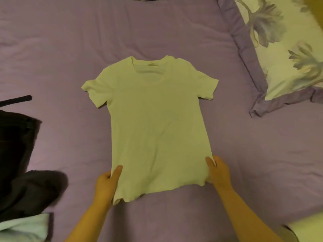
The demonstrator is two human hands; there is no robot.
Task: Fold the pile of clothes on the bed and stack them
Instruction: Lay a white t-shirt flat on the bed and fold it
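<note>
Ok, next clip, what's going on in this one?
A person is laying a pale T-shirt flat on a purple bed sheet, collar away from them. The left hand and right hand each pinch a bottom corner at the hem. The shirt is spread out but not yet folded. A heap of dark clothes waits at the left edge, and a floral pillow lies at the upper right.

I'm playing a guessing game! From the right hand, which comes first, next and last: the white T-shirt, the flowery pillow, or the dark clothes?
1. White T-shirt: the right hand grips its hem corner.
2. Flowery pillow: far off, at the upper right of the bed.
3. Dark clothes: farthest, across at the left edge.
</note>
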